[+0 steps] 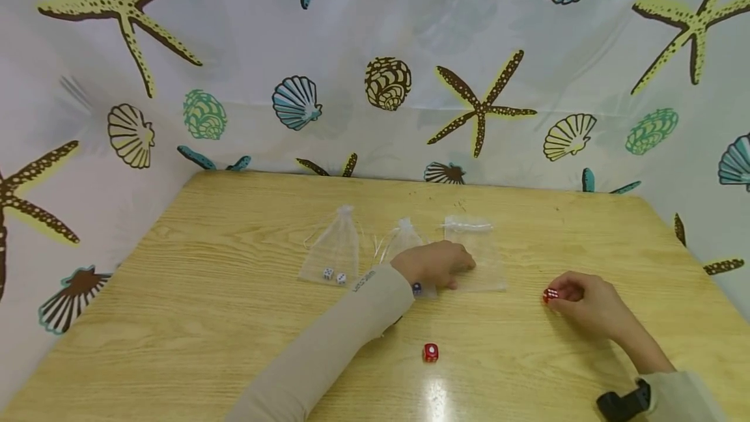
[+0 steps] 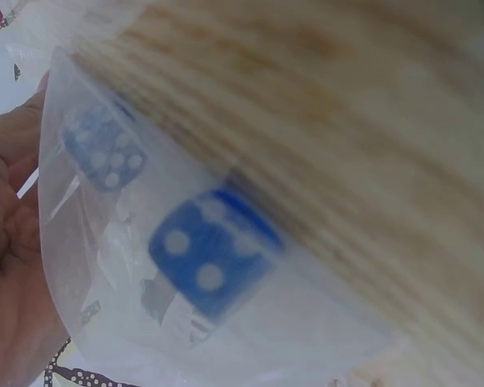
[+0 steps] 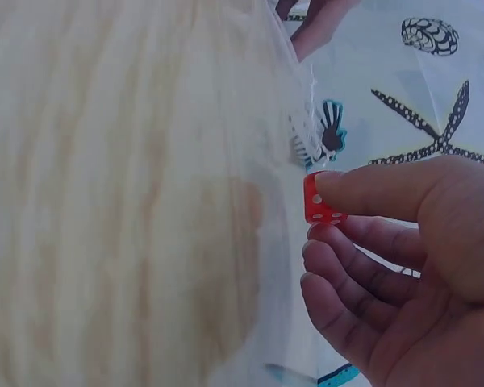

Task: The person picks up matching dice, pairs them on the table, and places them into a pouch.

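Note:
In the head view my right hand point(image 1: 588, 301) pinches a red die point(image 1: 550, 295) between thumb and fingertips, over the right part of the table. The right wrist view shows this red die point(image 3: 323, 201) with white dots under the thumb. My left hand point(image 1: 435, 263) reaches over a flat sheer drawstring bag point(image 1: 486, 262), its thumb and forefinger spread apart over that bag's left side. Beneath the left wrist lies a second sheer bag point(image 1: 404, 239), partly hidden, with blue dice point(image 2: 214, 254) inside. Another red die point(image 1: 430, 352) lies on the table nearer to me.
Farther left on the wooden table point(image 1: 205, 305) lies a third sheer bag point(image 1: 342, 239) with white dice point(image 1: 328, 273) inside, its top gathered. A cloth point(image 1: 351, 31) printed with shells and starfish hangs along the table's back and sides.

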Tool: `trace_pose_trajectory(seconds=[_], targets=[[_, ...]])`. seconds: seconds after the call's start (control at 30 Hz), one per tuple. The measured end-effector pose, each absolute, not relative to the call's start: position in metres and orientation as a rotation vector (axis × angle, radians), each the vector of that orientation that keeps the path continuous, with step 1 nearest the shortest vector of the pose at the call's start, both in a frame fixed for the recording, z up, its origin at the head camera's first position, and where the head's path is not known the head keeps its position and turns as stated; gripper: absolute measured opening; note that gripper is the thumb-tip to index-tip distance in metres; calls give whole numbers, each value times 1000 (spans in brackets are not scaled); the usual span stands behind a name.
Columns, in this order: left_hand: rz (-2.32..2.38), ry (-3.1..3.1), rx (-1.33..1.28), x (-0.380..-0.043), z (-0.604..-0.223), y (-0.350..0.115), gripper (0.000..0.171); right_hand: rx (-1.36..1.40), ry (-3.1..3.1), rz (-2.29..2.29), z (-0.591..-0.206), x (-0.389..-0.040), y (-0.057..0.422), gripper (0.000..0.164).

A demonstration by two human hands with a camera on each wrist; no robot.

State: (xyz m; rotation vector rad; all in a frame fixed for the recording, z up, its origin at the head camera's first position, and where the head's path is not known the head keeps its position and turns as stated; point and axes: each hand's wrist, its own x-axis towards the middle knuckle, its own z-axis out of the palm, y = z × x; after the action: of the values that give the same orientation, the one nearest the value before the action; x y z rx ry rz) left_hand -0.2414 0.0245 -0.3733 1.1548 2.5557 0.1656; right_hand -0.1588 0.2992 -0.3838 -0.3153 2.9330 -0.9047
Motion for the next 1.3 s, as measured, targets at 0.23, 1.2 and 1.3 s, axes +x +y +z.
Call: trace_pose_trajectory(seconds=[0.23,1.2,1.3], targets=[[198,2556,1143,-244,-372,25,51,-408,2931,-931,-374,-154,276,15],[256,2548,1183,-245,-376,24,48,-779,2595,-1130,-380,-122,169,12],[273,2551,1169,-245,-376,24,47,-793,2577,-1143,-381,-122,163,12]])
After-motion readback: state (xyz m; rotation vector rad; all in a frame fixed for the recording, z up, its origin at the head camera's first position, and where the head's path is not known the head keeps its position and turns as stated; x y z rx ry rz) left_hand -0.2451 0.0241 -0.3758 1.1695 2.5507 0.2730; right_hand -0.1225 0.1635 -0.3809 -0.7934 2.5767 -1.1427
